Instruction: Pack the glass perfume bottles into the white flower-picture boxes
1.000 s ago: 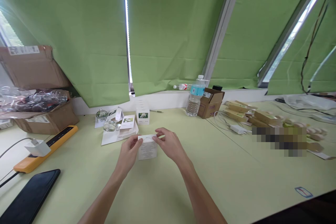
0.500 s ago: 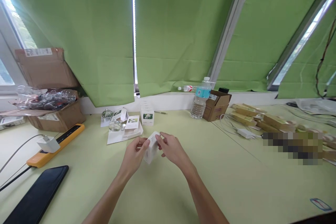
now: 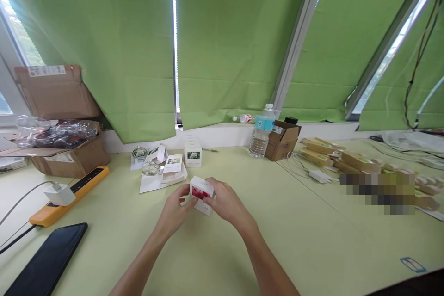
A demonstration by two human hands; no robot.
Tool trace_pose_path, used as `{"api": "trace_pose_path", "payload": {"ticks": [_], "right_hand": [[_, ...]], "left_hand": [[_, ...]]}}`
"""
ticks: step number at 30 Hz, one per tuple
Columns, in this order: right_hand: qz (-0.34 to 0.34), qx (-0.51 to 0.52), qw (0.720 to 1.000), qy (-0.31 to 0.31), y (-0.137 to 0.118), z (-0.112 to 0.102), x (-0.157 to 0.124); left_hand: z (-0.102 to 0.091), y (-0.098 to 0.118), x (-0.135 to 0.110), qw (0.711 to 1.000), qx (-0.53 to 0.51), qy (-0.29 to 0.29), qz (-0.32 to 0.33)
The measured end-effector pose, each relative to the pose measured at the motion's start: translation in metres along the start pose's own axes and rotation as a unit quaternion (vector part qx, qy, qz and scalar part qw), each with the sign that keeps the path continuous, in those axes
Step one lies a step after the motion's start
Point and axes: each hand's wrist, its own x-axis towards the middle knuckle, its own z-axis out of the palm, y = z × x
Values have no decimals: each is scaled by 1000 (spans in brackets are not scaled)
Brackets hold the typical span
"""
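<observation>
Pale green surface (image 3: 298, 245), white box with red panel (image 3: 200, 191) near its middle, tilted, held off-centre between hands. Left hand (image 3: 172, 210) and right hand (image 3: 225, 203) together, clamped on box sides; step in hand: box handling, two-handed. Black phone (image 3: 46, 261) near, left of box; orange power strip (image 3: 69, 196) farther left. White paper sheet (image 3: 156, 186) just behind-left of box, edge close, glass bottle (image 3: 150, 169) on it. Stacked white boxes (image 3: 193, 154) behind box. Water bottle (image 3: 259, 138) farther behind, right. Lots of side room right of box.
</observation>
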Motion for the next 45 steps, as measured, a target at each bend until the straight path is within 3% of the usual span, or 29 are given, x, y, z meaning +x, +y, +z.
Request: {"api": "trace_pose_path", "payload": {"ticks": [4,11,21,35,45], "right_hand": [[19,-91,995,46,5,3,6],[32,-117,990,78,23,10,22],[37,-146,986,76,31,14,79],[43,-139,987,66,28,34,143],[53,-105,991,58,37,40,149]], "left_hand": [[-1,3,-3,999,29,-13,1],[-6,-7,-3,985,165,15,-40],[-13,-14,-2,955,292,24,-42],[-14,-12,-2,936,349,3,-41],[-19,-6,-2,926,373,9,-46]]}}
